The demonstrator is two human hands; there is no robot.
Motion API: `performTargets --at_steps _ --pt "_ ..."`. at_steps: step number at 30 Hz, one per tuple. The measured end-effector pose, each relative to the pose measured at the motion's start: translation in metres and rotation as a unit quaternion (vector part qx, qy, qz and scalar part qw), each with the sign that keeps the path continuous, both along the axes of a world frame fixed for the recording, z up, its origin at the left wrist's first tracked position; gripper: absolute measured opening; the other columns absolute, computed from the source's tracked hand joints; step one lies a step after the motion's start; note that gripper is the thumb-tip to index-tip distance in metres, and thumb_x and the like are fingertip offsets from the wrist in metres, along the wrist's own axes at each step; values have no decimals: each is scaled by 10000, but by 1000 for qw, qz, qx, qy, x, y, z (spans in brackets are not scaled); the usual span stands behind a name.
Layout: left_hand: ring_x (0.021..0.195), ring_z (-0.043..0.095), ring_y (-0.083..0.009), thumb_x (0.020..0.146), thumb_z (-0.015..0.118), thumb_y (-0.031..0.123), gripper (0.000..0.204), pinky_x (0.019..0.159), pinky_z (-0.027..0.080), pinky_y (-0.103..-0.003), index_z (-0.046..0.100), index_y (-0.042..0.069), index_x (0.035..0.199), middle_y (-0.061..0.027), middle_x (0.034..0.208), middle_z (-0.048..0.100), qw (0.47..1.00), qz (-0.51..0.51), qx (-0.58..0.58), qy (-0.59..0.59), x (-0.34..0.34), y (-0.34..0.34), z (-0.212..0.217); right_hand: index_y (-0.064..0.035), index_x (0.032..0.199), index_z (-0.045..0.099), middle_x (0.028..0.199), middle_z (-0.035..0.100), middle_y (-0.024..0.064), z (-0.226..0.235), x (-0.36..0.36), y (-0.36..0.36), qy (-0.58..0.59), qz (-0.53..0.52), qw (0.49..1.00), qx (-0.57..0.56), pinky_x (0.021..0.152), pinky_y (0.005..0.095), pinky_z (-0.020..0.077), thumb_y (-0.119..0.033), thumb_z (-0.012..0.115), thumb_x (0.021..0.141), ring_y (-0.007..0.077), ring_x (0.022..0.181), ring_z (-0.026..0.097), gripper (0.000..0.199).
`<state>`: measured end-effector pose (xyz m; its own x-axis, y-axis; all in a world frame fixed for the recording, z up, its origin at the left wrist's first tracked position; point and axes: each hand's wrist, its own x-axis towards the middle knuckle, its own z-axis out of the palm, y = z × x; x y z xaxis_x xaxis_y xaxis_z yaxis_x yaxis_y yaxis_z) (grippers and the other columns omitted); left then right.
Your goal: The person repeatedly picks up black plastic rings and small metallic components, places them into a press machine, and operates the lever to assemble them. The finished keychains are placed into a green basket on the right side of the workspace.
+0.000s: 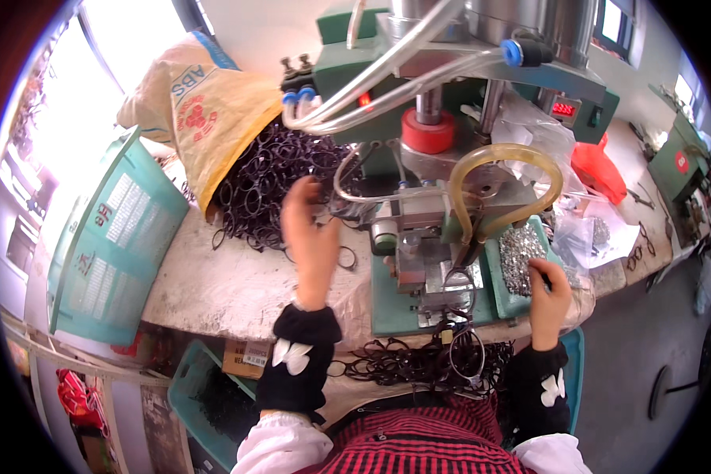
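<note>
Head view, centre frame: left hand spread loose, reaching at dark eyeglass frames spilling from yellow sack upper left. Right hand, lower right, pinching something tiny beside green tray of silvery parts.

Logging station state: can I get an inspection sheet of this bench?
Surface: pale worn bench top, stained.
Job's things: heap of dark eyeglass frames spilling from a tan sack; more frames at the lap; green press machine; tray of small metal parts.
Clutter: plastic bags, green crates.
Hands: left hand open by the heap; right hand at the tray, grip unclear.
Cables: clear hoses, yellowish tube.
Surroundings: second green machine.
</note>
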<state>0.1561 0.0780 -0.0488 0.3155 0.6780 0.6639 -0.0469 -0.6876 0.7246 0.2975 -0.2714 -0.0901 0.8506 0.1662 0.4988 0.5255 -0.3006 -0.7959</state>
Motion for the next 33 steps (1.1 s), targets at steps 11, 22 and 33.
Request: performTargets --at_steps 11,22,33 --pt "857 712 -343 759 775 335 257 715 542 -447 760 118 897 -133 873 741 881 168 19 442 -22 60 -94 -12 898 736 909 706 121 73 -41 54 -34 185 981 46 819 359 523 33 728 783 293 878 680 123" --pt "671 569 -156 985 498 108 92 567 463 -245 539 70 1058 -92 947 600 915 -240 -294 -136 -80 -16 -2 31 1261 581 1025 683 58 57 -56 85 187 240 921 244 901 247 479 26 717 847 107 957 633 436" --pt "934 700 -260 858 528 -84 254 880 553 -375 724 -24 1007 -170 1046 745 944 -307 119 -27 -55 -109 100 33 1345 531 1222 678 139 97 -79 67 175 285 924 186 983 314 479 20 680 870 197 1110 656 498"
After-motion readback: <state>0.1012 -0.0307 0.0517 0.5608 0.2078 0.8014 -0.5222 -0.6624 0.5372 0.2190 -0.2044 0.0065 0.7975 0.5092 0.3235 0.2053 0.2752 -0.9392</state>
